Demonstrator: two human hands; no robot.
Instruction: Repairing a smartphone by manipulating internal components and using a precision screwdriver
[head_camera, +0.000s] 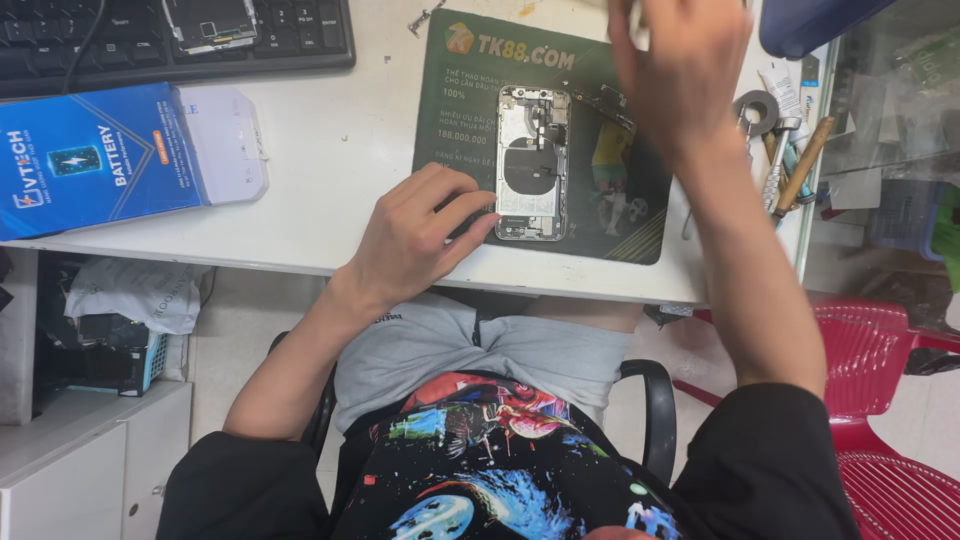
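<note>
An opened phone housing (533, 162) with bare inner parts lies on a dark green mat (470, 110) on the white table (340, 150). My left hand (415, 235) rests on the mat's left edge, fingertips touching the housing's lower left side. My right hand (680, 65) is raised and blurred above the mat's far right corner; whether it holds anything I cannot tell. A small circuit board (598, 100) lies just right of the housing.
A blue box (95, 160) with a white box (232, 140) lies at left, and a black keyboard (170, 40) behind them. Hand tools and a tape roll (757, 108) sit at the table's right edge. A red plastic chair (880, 400) stands right.
</note>
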